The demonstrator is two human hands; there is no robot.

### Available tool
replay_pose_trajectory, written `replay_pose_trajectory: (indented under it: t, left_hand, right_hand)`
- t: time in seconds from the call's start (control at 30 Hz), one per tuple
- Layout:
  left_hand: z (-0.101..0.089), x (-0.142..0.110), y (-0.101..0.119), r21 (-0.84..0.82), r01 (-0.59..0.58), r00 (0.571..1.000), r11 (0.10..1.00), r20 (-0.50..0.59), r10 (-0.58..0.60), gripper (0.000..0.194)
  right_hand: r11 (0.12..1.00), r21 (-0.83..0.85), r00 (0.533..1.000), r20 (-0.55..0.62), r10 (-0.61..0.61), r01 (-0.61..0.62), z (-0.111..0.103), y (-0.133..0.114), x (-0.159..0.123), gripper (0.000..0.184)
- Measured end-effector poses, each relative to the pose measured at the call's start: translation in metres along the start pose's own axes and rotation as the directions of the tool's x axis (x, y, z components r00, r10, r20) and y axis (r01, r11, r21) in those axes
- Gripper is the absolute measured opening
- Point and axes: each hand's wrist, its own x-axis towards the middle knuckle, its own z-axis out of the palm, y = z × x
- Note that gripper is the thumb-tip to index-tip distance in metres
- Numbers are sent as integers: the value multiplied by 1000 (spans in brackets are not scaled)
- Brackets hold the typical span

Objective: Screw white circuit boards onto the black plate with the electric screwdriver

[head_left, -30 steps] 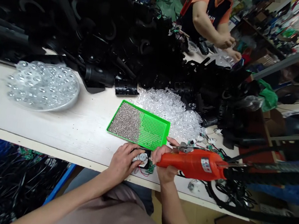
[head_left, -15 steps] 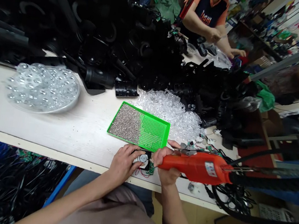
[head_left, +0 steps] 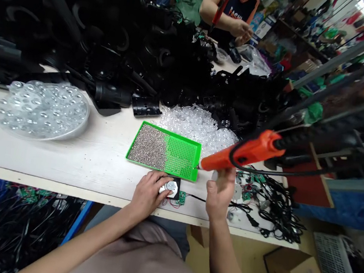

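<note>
A small round grey part [head_left: 170, 185] sits on a white plate in a black square housing [head_left: 178, 184]; my left hand [head_left: 149, 192] pinches it, thumb and fingers closed about its side. Beside it lies a green circuit board [head_left: 181, 198] with thin red wires. My right hand [head_left: 220, 194] is at the underside of an orange electric screwdriver [head_left: 242, 155], its fingers partly hidden behind the tool and its thumb off the body. The screwdriver's tip is by the right corner of a green tray [head_left: 184, 140], whose left half holds many small screws [head_left: 149, 148].
Clear plastic lenses fill a round bowl [head_left: 81, 128] at left and form a heap [head_left: 193, 122] behind the tray. Black plastic housings [head_left: 112, 94] pile up along the back. Black cables [head_left: 272, 214] lie at right. A co-worker [head_left: 229, 22] works across the table.
My right hand has moved the screwdriver up and away from the black housing to the tray's corner, its rear end now tilted upward. My left hand still holds the round part.
</note>
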Motion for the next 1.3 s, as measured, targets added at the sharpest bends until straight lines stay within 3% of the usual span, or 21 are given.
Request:
replay_pose_trajectory:
  t: [0.07,0.17,0.23,0.37,0.53,0.63,0.7,0.8,0.83,0.9,1.07,1.3]
  left_hand:
    - [0,0,0,-3,1,1000,1000,4,-1,23]
    - [1,-1,0,0,3,1000,1000,2,-3,25]
    - [1,-1,-1,6,3,1000,1000,-4,-3,25]
    - [0,1,-2,19,-13,1000,1000,16,13,25]
    - [-1,3,-7,75,-50,998,996,32,47,28]
    - [1,4,-12,108,-75,997,991,31,72,30]
    - [3,5,-14,113,-90,996,989,18,89,31]
    - [3,5,-15,103,-102,995,989,-12,104,31]
    - [3,5,-14,98,-101,994,990,-16,104,31]
    - [2,3,-11,89,-91,996,992,-14,92,29]
    - [1,-2,-3,81,-25,1000,996,-11,26,26]
    - [-4,-5,1,48,5,1000,999,4,-5,25]
  right_hand:
    - [960,-269,997,14,-82,83,-5,1,-33,32]
    - [852,-466,953,282,-113,239,-2,2,-82,24]
    - [778,-549,921,377,-96,306,6,2,-101,24]
    - [672,-666,924,375,-74,324,24,-2,-110,22]
    - [660,-696,937,348,-34,283,30,-6,-106,19]
    - [731,-621,925,377,-37,282,19,-7,-86,18]
    - [805,-540,947,309,-81,245,9,-12,-57,25]
    - [893,-427,988,20,-151,145,7,-24,0,71]
    - [916,-382,988,-41,-151,124,13,-27,19,88]
    - [962,-253,991,-56,-119,101,31,-31,50,106]
    - [994,106,997,65,-37,30,80,-29,78,103]
    - [981,181,988,129,-88,64,82,-32,85,87]
